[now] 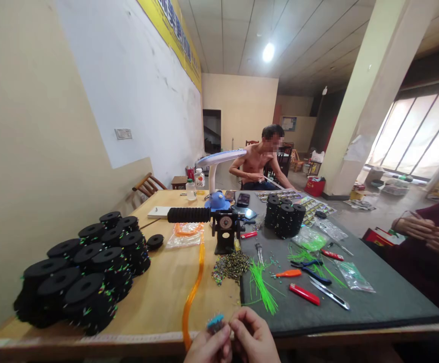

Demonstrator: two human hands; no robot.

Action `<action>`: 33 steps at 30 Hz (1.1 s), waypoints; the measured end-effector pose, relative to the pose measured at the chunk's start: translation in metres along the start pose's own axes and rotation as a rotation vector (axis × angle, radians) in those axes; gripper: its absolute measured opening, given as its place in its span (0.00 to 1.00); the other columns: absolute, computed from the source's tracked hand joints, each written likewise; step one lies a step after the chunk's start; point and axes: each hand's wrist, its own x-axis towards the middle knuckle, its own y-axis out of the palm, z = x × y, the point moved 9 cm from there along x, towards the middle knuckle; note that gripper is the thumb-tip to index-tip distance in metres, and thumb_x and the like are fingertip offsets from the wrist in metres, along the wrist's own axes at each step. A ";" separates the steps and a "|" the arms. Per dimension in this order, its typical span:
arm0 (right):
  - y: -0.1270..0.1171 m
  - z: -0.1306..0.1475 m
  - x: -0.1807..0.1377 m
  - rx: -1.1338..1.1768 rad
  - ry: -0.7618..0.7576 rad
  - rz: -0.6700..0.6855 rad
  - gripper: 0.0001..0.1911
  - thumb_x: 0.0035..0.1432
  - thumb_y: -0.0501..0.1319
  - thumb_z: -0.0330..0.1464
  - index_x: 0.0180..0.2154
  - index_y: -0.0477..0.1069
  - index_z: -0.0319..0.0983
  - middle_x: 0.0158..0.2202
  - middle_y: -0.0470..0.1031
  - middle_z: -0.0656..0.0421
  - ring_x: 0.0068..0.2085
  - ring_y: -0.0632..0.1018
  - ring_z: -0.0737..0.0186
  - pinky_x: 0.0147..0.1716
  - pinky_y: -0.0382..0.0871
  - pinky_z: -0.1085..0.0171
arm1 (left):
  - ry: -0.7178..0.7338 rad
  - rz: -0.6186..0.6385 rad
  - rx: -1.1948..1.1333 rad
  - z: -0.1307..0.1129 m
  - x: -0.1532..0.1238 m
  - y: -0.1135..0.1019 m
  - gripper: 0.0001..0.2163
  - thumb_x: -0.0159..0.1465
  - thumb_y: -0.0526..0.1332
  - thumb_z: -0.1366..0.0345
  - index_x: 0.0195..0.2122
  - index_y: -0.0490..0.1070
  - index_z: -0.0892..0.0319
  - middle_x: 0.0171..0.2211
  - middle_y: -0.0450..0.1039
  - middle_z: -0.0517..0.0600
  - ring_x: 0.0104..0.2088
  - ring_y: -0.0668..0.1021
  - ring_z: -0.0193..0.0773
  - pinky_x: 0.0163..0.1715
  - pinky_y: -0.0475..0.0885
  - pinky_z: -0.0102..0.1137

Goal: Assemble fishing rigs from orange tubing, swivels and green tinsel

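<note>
My left hand (207,347) and my right hand (254,337) meet at the table's near edge, fingers pinched together. Between them sits a small dark piece with a blue tip (215,321); the left fingers grip it and the right fingertips press against it. An orange tube (193,292) runs along the wooden tabletop right up to my hands. A pile of small dark beads (231,265) and a bundle of green strands (261,288) lie just beyond.
Stacks of black foam spools (86,272) fill the left side, more (284,216) stand farther back. A black winding jig (223,227), red lighters (304,294), pliers and scissors lie on the grey mat (385,297). One person sits at the far end; another's hands (423,232) are at right.
</note>
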 end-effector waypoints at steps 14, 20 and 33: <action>-0.003 0.008 -0.016 -0.088 0.022 -0.039 0.26 0.49 0.63 0.54 0.30 0.65 0.37 0.16 0.66 0.66 0.15 0.65 0.73 0.14 0.59 0.73 | 0.073 -0.118 -0.045 -0.010 -0.022 0.004 0.21 0.46 0.72 0.55 0.22 0.60 0.61 0.15 0.55 0.38 0.16 0.55 0.21 0.18 0.42 0.23; -0.006 0.003 -0.016 -0.060 0.003 -0.041 0.25 0.48 0.64 0.53 0.32 0.65 0.38 0.22 0.68 0.64 0.18 0.69 0.71 0.15 0.62 0.72 | -0.018 -0.122 -0.093 -0.001 -0.019 0.002 0.22 0.44 0.73 0.56 0.24 0.59 0.60 0.14 0.51 0.35 0.15 0.50 0.20 0.18 0.39 0.23; -0.010 0.067 0.041 -1.507 -0.239 -0.014 0.07 0.59 0.57 0.31 0.36 0.74 0.40 0.37 0.78 0.56 0.42 0.74 0.58 0.39 0.63 0.65 | 0.092 -0.224 0.060 -0.017 -0.022 -0.022 0.27 0.38 0.73 0.46 0.27 0.64 0.59 0.13 0.52 0.35 0.15 0.55 0.22 0.17 0.44 0.22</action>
